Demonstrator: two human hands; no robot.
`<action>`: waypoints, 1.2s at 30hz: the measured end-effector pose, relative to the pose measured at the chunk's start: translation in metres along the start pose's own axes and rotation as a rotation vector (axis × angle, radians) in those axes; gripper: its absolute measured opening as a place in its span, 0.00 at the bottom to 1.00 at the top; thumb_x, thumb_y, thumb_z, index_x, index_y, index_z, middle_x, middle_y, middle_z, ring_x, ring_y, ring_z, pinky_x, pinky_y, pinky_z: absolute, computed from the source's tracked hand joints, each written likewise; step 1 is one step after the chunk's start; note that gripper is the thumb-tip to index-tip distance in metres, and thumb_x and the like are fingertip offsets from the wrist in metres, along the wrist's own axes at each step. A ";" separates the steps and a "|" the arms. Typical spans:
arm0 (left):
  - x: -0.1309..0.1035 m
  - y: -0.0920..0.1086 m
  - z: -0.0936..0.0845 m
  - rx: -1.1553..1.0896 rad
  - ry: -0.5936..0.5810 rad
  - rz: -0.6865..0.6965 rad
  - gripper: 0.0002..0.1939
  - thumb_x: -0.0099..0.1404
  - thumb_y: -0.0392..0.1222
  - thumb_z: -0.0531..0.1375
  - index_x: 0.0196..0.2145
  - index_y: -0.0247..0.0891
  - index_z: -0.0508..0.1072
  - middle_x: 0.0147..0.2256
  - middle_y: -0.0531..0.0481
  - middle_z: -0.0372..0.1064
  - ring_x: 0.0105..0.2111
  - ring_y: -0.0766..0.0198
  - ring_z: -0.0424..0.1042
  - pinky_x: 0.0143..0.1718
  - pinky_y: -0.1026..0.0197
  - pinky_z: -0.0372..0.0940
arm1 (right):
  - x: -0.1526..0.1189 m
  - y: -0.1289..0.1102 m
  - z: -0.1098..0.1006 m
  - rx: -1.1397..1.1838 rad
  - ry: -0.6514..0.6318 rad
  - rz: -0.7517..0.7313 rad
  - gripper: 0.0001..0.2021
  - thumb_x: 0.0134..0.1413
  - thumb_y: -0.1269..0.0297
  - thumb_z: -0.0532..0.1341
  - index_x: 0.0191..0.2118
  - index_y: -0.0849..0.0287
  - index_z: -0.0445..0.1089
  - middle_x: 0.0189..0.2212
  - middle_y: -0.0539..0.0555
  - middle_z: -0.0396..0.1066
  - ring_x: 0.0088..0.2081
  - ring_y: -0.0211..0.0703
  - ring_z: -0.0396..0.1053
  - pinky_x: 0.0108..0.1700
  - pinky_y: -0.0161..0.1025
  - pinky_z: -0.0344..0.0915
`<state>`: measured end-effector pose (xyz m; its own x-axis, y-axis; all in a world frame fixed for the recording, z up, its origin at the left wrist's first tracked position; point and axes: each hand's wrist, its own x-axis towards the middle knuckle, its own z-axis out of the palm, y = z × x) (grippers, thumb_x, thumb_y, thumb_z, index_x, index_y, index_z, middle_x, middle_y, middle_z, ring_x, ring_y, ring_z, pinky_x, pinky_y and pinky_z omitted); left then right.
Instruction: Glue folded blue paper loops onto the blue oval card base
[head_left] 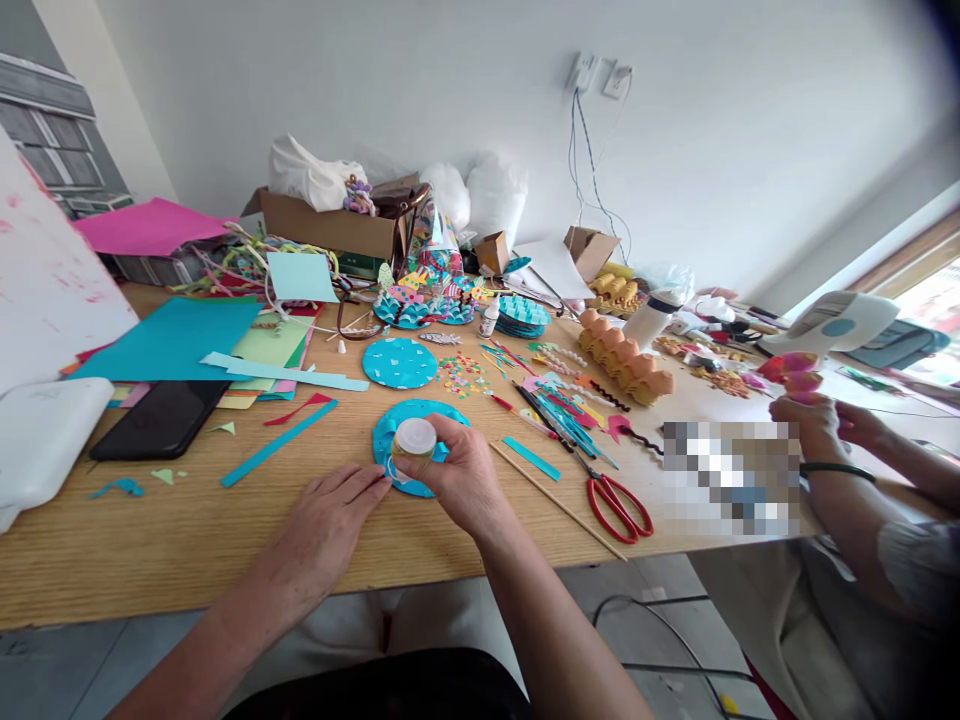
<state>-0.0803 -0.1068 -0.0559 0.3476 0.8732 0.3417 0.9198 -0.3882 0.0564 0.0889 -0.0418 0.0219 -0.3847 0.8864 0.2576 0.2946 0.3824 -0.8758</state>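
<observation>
My right hand (461,478) grips a small glue bottle (415,438), its round white end facing up, over a blue paper disc (456,411). A pale curved line shows on the disc beside the bottle; the bottle's lower end is hidden. My left hand (330,515) lies flat with fingers stretched out, its fingertips at the disc's left edge. Just behind is a second blue disc (400,363) dotted with pale paper bits. Red-handled scissors (619,508) and a thin wooden stick (559,502) lie to the right of my right hand.
Coloured paper sheets (169,335), a black phone (159,420) and paper strips (279,442) lie left. Confetti (461,374), brushes (541,412), a white bottle (490,316) and an orange egg carton (624,358) stand farther back. At right, another person's hands (814,420) hold pink-orange pieces.
</observation>
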 end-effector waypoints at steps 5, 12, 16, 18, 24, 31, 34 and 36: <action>0.001 0.002 -0.001 -0.002 -0.029 -0.008 0.25 0.60 0.27 0.46 0.51 0.40 0.68 0.50 0.46 0.69 0.50 0.54 0.66 0.47 0.50 0.66 | 0.000 0.001 0.001 -0.006 0.008 -0.016 0.09 0.43 0.57 0.63 0.25 0.57 0.69 0.23 0.46 0.68 0.27 0.37 0.63 0.31 0.32 0.58; 0.000 0.002 -0.001 -0.021 -0.006 -0.015 0.24 0.61 0.28 0.45 0.51 0.41 0.68 0.50 0.47 0.69 0.50 0.55 0.66 0.47 0.51 0.66 | -0.001 0.000 0.000 0.012 -0.003 -0.010 0.08 0.43 0.58 0.63 0.25 0.57 0.69 0.23 0.46 0.68 0.27 0.37 0.63 0.30 0.32 0.58; 0.000 0.001 0.000 -0.039 0.009 -0.011 0.24 0.61 0.28 0.44 0.51 0.40 0.69 0.49 0.45 0.69 0.50 0.54 0.66 0.47 0.49 0.66 | -0.001 -0.001 -0.001 0.022 -0.006 -0.011 0.08 0.43 0.59 0.64 0.26 0.57 0.68 0.23 0.46 0.66 0.27 0.36 0.62 0.31 0.32 0.57; 0.000 0.001 -0.001 -0.038 0.005 -0.003 0.24 0.61 0.28 0.44 0.51 0.40 0.69 0.49 0.45 0.70 0.50 0.54 0.66 0.47 0.48 0.66 | 0.000 -0.001 -0.001 0.024 -0.005 -0.009 0.07 0.42 0.60 0.64 0.26 0.57 0.68 0.23 0.46 0.66 0.27 0.36 0.62 0.31 0.32 0.57; 0.000 0.001 -0.001 -0.015 0.013 0.003 0.24 0.61 0.28 0.45 0.51 0.40 0.69 0.49 0.46 0.70 0.50 0.54 0.66 0.47 0.49 0.66 | -0.001 -0.003 -0.001 0.009 -0.039 -0.003 0.09 0.43 0.58 0.63 0.26 0.57 0.68 0.23 0.46 0.66 0.28 0.37 0.62 0.31 0.32 0.57; 0.000 0.001 0.001 -0.016 0.058 0.011 0.25 0.60 0.26 0.44 0.50 0.40 0.69 0.49 0.47 0.70 0.50 0.56 0.67 0.46 0.51 0.66 | -0.001 -0.005 0.000 -0.001 -0.039 -0.018 0.08 0.43 0.58 0.63 0.26 0.57 0.68 0.23 0.46 0.66 0.28 0.37 0.62 0.31 0.32 0.58; 0.000 0.001 0.001 -0.015 0.053 0.004 0.26 0.59 0.26 0.44 0.50 0.41 0.69 0.49 0.47 0.70 0.50 0.56 0.67 0.46 0.51 0.66 | -0.002 -0.006 -0.001 0.003 -0.042 -0.016 0.09 0.44 0.58 0.63 0.26 0.57 0.68 0.23 0.46 0.66 0.28 0.37 0.62 0.31 0.32 0.58; 0.000 0.001 0.001 -0.011 0.036 0.017 0.26 0.59 0.26 0.44 0.50 0.40 0.69 0.48 0.46 0.70 0.49 0.55 0.67 0.46 0.51 0.66 | -0.003 -0.006 -0.002 0.013 -0.026 -0.018 0.08 0.43 0.58 0.63 0.26 0.57 0.68 0.24 0.46 0.67 0.28 0.37 0.62 0.31 0.32 0.58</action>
<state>-0.0793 -0.1069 -0.0563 0.3560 0.8552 0.3766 0.9118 -0.4062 0.0604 0.0903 -0.0465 0.0275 -0.4127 0.8722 0.2627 0.2763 0.3946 -0.8763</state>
